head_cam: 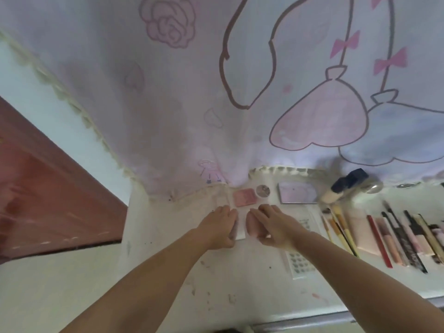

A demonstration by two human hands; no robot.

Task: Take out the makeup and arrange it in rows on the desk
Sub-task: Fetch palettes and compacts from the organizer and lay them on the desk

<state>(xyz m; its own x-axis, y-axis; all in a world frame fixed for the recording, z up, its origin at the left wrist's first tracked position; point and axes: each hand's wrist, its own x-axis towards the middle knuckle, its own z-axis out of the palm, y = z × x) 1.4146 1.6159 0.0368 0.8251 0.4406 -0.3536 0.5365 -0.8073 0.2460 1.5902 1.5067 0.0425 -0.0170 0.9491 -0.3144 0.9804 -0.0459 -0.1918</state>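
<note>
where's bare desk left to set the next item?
Free: near strip of desk below both forearms, left of the sticker sheet; also the patch left of the left hand. Crowded: far right, the row of brushes and pencils; back edge holds the pink compact and palette.

- A big pale curtain (216, 92) hangs behind the desk and fills the upper part of the view, w/ pink rose drawing (168, 21) at top and pink heart-shaped bag drawing (322, 118) at right.
- Small pink bows (346, 43) are printed on the strings above the heart.
- Cream tassel trim (72, 102) runs along the curtain edge, down from upper left to the desk.
- Red-brown wooden panel (48, 188) at left, maybe a door, cannot tell.
- Pale wall strip (14, 75) between panel and trim.
</note>
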